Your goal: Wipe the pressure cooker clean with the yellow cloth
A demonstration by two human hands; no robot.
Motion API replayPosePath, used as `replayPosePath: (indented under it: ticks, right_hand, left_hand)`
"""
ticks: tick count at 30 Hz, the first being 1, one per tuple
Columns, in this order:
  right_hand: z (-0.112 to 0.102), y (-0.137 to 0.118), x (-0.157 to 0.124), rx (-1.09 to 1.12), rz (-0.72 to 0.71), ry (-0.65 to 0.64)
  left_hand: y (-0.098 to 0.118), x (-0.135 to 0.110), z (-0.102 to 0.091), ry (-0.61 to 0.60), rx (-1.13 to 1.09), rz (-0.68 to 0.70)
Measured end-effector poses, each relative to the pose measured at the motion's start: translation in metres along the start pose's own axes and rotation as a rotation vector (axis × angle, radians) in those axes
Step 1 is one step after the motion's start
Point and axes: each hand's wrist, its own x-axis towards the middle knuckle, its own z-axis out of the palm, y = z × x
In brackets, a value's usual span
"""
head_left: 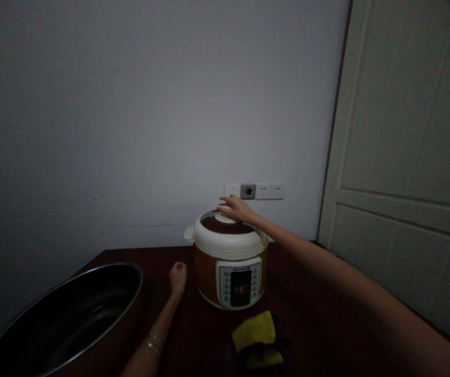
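Observation:
An electric pressure cooker (205, 269) with a white lid rim, a tan body and a front control panel (240, 285) stands upright on the dark red table. On top of its lid (225, 242), my right hand (236, 208) holds the pale round lid knob (225, 218), fingers pointing left. The lid sits on the cooker. My left hand (178, 277) rests on the table just left of the cooker, curled into a loose fist and apart from it. Nothing shows in that fist. Bracelets circle the left wrist.
A large dark pot (140, 285) with a metal rim fills the lower left. A yellow and black cloth-like item (254, 332) lies in front of the cooker. Wall sockets (270, 191) are behind it. A pale panelled door (401, 157) stands at the right.

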Motion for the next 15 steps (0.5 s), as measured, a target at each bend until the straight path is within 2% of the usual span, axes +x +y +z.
replayPosePath:
  ticks: [10,15]
  right_hand:
    - [-0.004,-0.007,0.0,-0.07,0.048,-0.048]
    - [-0.016,-0.018,0.001,-0.263,0.026,-0.192]
  left_hand:
    - [-0.003,0.001,0.001,0.001,0.014,-0.009]
    - [-0.002,0.002,0.001,0.009,0.026,-0.023]
